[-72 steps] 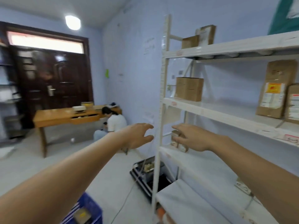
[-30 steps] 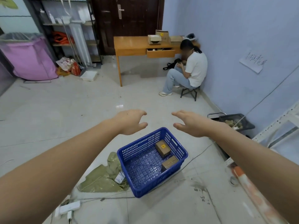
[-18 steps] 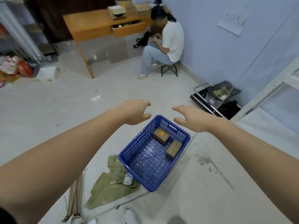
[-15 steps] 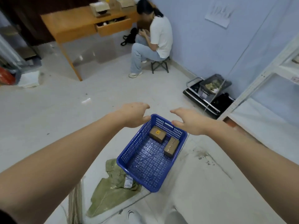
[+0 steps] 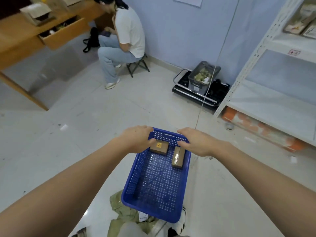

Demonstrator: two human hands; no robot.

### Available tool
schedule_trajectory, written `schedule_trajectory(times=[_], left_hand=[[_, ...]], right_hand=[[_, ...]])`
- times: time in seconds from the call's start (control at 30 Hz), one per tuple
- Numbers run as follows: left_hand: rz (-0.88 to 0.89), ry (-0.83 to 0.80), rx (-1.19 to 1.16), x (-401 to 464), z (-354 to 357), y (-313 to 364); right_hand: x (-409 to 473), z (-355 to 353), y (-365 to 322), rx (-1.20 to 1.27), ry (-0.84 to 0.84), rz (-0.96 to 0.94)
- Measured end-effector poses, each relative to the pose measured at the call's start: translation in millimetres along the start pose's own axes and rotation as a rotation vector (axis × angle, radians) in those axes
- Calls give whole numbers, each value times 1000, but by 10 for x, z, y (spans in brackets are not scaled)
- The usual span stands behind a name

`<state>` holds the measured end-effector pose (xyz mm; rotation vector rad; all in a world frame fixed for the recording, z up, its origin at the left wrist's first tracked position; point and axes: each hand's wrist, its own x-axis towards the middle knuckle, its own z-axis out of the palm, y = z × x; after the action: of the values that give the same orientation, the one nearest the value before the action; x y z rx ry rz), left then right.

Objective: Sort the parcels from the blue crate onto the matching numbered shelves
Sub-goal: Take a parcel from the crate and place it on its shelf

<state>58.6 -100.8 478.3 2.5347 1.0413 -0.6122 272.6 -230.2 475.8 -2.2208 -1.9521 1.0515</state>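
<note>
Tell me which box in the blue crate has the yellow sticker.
The squarer box by the left hand; its top carries the sticker. The longer box, near the right hand, has only tape.

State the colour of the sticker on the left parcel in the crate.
Yellow, with a small red mark, on the brown left parcel in the blue crate; head view.

No legible text anywhere

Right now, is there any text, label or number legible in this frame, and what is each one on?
None can be read.
Yellow sticker on the square parcel in the blue crate: red mark, blurred.
Red-outlined tag on the white shelf edge: too small.
White tag on the green bag: illegible.
Paper on the wall: unreadable.
</note>
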Motion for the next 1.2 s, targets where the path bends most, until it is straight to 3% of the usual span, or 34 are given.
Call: schedule_trajectory(times=[0.27,0.43,0.6,0.8,0.93,1.03,1.13,1.2], left_hand=[[118,-163,67,1426,543,-619],[217,-287,171,2703,1733,-1098],[241,-399,282,3744,3189,-1525],[89,-394,224,4809,4646,-1830],[-159,-277,-43,5380,5377,-1785],[-457,-121,-445,5681,5740,-1756],[-531,-114,-598,5716,5893,-1765],[-566,-73,-648,5610,5856,-1792]], right_hand=[[1109,755,478,120,-10,163],[2178,1862,1049,223,-64,256],[3151,3099,1815,109,-193,288],[4236,4399,2577,112,-295,310],[4924,5078,2904,262,-123,423],[5400,5442,3007,568,86,591],[5667,5702,2927,932,139,736],[5617,5736,2738,1032,162,718]])
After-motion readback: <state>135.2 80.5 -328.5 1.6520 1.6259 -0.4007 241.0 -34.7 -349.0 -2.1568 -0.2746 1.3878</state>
